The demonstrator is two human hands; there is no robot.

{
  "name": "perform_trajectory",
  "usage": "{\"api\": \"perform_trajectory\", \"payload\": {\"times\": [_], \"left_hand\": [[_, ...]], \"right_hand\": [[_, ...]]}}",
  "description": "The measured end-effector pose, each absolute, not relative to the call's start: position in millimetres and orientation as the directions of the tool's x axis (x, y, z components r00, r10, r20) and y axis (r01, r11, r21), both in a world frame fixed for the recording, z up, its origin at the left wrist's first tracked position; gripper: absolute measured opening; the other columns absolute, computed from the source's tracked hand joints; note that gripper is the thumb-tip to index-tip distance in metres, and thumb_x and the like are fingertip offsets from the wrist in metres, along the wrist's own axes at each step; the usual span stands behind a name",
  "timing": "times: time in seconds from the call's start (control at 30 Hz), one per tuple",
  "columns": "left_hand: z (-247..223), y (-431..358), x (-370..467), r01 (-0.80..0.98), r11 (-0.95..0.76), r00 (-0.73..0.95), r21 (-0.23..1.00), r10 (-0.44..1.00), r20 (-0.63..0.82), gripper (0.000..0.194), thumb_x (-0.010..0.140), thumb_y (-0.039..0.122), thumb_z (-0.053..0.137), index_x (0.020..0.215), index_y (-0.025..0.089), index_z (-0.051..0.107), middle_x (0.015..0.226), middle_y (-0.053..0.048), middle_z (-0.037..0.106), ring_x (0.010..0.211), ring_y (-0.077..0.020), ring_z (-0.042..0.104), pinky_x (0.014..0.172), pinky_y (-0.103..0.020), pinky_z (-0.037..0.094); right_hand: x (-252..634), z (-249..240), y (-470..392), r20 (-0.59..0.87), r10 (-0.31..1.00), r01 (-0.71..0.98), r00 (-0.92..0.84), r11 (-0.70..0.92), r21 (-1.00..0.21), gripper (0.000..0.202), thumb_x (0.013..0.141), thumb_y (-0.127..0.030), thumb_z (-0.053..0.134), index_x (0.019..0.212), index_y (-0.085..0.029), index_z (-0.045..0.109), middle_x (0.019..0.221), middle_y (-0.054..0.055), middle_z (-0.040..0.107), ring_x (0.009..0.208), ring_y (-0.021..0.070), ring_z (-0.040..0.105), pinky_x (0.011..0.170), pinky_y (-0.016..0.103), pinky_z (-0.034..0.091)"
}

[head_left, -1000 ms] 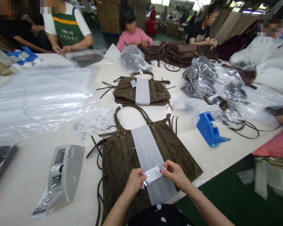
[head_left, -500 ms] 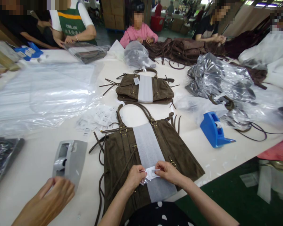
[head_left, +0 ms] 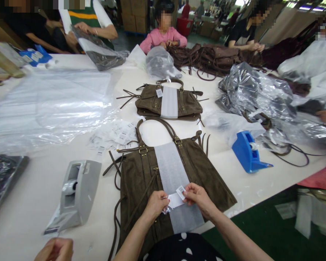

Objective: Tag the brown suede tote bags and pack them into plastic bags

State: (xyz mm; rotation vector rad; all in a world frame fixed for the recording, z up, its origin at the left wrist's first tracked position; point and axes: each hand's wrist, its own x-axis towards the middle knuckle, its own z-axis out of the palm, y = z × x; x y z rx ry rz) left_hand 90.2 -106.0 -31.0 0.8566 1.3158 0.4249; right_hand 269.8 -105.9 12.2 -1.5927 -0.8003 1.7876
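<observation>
Left hand (head_left: 157,205) pinches the white tag (head_left: 175,201), right hand (head_left: 198,196) the small label (head_left: 180,192): uneven pulling could crease either!

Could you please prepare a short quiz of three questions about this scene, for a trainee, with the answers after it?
1. Multiple choice: What does the camera wearer's right hand hold?
a) a brown leather strap
b) a small white printed tag
c) a roll of clear tape

2. True or false: A wide, pale grey, paper-like strip lies across the near dark olive-brown handbag.

3. Fill in: In the picture, the grey plastic tape dispenser stands to the ____ of the near handbag.

Key: 1. b; 2. true; 3. left.
</observation>
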Motion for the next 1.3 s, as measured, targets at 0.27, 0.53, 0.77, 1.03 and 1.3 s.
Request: {"api": "perform_trajectory", "payload": {"times": [0.27,0.53,0.77,1.03,1.3], "left_hand": [[-29.6,-106.6,90.8,0.186,0.632,0.225,0.752,0.718,-0.659,0.007,0.056,0.022,0.051,0.053,0.017,0.048,0.037,0.005,0.047,0.036,-0.0095,0.043,0.041,-0.022,0.032],[-31.7,-106.9,90.2,0.208,0.618,0.225,0.758,0.724,-0.652,0.007,0.057,0.022,0.051,0.055,0.017,0.048,0.038,0.005,0.048,0.036,-0.0095,0.044,0.040,-0.021,0.032],[-37.0,-107.9,88.9,0.224,0.597,0.236,0.770,0.734,-0.637,0.008,0.057,0.023,0.051,0.055,0.016,0.048,0.037,0.005,0.048,0.036,-0.0087,0.043,0.041,-0.021,0.030],[-41.1,-108.5,87.8,0.220,0.594,0.255,0.774,0.731,-0.633,0.006,0.057,0.022,0.051,0.056,0.016,0.049,0.039,0.005,0.049,0.035,-0.0084,0.043,0.041,-0.020,0.032],[-41.6,-109.1,86.9,0.211,0.594,0.263,0.777,0.731,-0.630,0.006,0.058,0.022,0.050,0.057,0.016,0.048,0.039,0.005,0.050,0.035,-0.0089,0.045,0.041,-0.021,0.034]], "right_hand": [[242.5,24.3,-141.5,-0.796,0.593,-0.624,-0.121,-0.669,-0.404,0.030,0.060,-0.027,0.073,0.079,-0.017,0.052,0.073,0.002,0.066,0.070,0.0143,0.064,0.053,0.019,0.044],[233.7,20.9,-147.6,-0.739,0.674,-0.655,0.010,-0.554,-0.514,0.024,0.060,-0.022,0.073,0.068,-0.016,0.051,0.057,-0.006,0.054,0.050,0.0034,0.051,0.044,0.013,0.037],[231.5,22.6,-152.0,-0.747,0.665,-0.612,0.009,-0.587,-0.530,0.046,0.059,-0.020,0.071,0.100,-0.021,0.050,0.063,-0.005,0.058,0.049,0.0049,0.052,0.045,0.014,0.039],[226.0,19.9,-154.6,-0.709,0.703,-0.432,0.057,-0.623,-0.653,0.026,0.070,-0.037,0.063,0.081,-0.017,0.049,0.063,-0.001,0.061,0.049,0.0091,0.058,0.045,0.017,0.042],[225.7,16.8,-155.0,-0.718,0.695,-0.388,0.034,-0.653,-0.650,0.034,0.069,-0.039,0.064,0.090,-0.015,0.055,0.065,0.000,0.061,0.046,0.0077,0.057,0.042,0.016,0.043]]}}
